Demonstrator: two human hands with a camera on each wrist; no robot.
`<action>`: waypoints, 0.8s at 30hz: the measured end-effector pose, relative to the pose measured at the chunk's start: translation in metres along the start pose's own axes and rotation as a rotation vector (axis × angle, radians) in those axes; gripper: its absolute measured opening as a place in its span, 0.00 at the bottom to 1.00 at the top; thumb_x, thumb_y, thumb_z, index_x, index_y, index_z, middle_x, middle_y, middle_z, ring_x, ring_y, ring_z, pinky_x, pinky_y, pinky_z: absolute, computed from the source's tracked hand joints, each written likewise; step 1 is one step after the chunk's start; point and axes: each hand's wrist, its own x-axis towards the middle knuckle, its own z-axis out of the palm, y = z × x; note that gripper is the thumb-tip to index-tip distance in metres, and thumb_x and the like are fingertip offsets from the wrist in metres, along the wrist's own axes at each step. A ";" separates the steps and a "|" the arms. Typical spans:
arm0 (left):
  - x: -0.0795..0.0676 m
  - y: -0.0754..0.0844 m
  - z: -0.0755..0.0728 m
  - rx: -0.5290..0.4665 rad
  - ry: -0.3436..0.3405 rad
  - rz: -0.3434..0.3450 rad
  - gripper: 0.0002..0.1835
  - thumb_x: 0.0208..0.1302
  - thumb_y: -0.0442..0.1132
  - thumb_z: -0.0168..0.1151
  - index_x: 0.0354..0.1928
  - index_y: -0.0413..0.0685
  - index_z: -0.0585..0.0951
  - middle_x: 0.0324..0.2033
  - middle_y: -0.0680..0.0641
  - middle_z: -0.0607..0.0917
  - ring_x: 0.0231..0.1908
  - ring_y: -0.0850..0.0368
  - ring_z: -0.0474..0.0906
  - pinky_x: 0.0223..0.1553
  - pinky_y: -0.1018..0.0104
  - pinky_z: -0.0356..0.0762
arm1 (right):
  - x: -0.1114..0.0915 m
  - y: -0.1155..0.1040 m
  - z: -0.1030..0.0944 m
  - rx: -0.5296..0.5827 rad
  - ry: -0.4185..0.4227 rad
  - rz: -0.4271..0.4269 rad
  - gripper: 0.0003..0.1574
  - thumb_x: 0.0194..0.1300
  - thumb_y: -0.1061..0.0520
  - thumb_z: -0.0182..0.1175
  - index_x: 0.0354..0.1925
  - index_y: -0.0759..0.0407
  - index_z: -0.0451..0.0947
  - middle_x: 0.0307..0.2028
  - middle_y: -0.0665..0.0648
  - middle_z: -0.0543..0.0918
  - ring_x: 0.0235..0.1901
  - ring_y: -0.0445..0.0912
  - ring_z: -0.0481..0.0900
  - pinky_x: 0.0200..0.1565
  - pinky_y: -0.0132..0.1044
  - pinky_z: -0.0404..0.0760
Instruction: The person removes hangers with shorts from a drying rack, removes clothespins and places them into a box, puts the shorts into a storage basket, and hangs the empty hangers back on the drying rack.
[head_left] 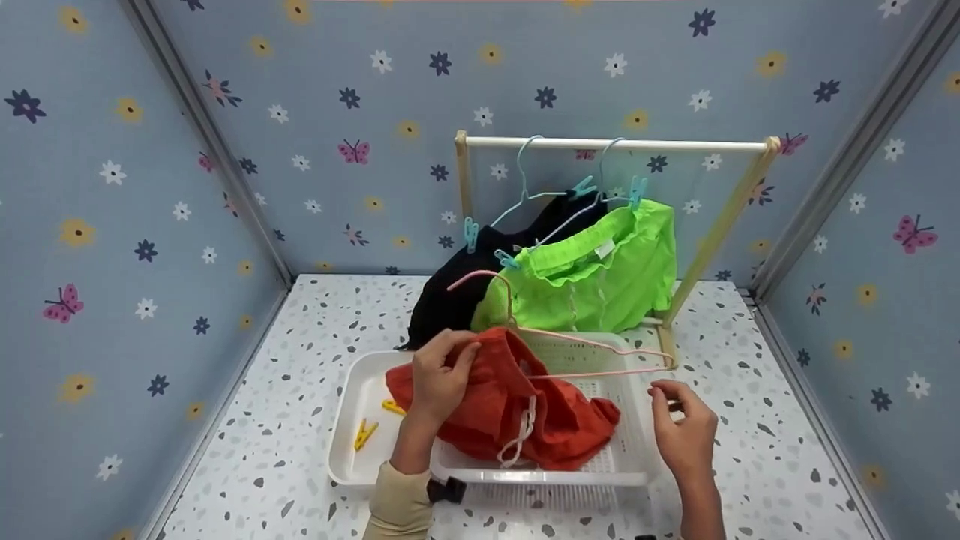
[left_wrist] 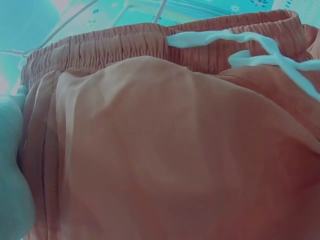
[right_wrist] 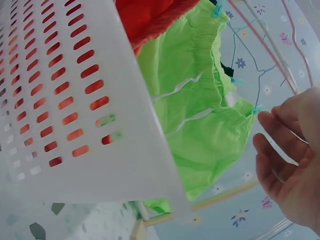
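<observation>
My left hand (head_left: 442,379) pinches the waistband of the red shorts (head_left: 480,412) at its left end, thumb against fingers. A white drawstring (head_left: 517,435) hangs from the shorts' front. The pink hanger (head_left: 574,337) has its left part hidden by the waistband; whether my left fingers also hold it, I cannot tell. Its bare right end sticks out over the white basket (head_left: 555,477). Just below that end is my right hand (head_left: 686,427), apart from the hanger. In the right wrist view its fingers (right_wrist: 280,135) are loosely bent with nothing between them.
Behind the basket stands a rack with a white rod (head_left: 675,145). Black clothing (head_left: 450,289) and green shorts (head_left: 622,277) hang there on blue hangers with blue clothespins (head_left: 506,259). Yellow clothespins (head_left: 365,433) lie in a white tray (head_left: 341,442) at left. Flowered walls (head_left: 180,135) enclose the table.
</observation>
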 end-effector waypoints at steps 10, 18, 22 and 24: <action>0.001 -0.018 0.026 -0.008 -0.087 0.067 0.09 0.56 0.30 0.71 0.37 0.50 0.85 0.30 0.53 0.83 0.28 0.62 0.78 0.31 0.69 0.76 | 0.005 -0.025 0.005 -0.105 0.282 -0.235 0.09 0.58 0.66 0.62 0.39 0.67 0.83 0.35 0.62 0.83 0.36 0.53 0.77 0.44 0.31 0.69; 0.009 -0.009 0.049 -0.034 -0.179 0.076 0.02 0.62 0.36 0.68 0.36 0.48 0.86 0.31 0.55 0.84 0.30 0.64 0.78 0.32 0.70 0.77 | 0.020 -0.051 0.011 -0.110 0.378 -0.360 0.21 0.65 0.49 0.59 0.43 0.67 0.82 0.45 0.68 0.81 0.41 0.64 0.74 0.45 0.53 0.66; 0.012 -0.003 0.064 -0.026 -0.212 0.099 0.03 0.64 0.38 0.67 0.36 0.48 0.86 0.31 0.54 0.85 0.32 0.65 0.79 0.34 0.71 0.77 | 0.027 -0.058 0.010 -0.095 0.315 -0.388 0.21 0.64 0.50 0.60 0.45 0.66 0.82 0.46 0.67 0.82 0.43 0.64 0.75 0.49 0.53 0.65; 0.014 0.000 0.074 -0.022 -0.236 0.120 0.04 0.65 0.39 0.66 0.37 0.48 0.86 0.32 0.54 0.85 0.32 0.65 0.79 0.35 0.72 0.77 | 0.027 -0.059 0.009 -0.094 0.280 -0.388 0.20 0.64 0.50 0.60 0.46 0.65 0.82 0.46 0.65 0.82 0.44 0.63 0.75 0.50 0.53 0.65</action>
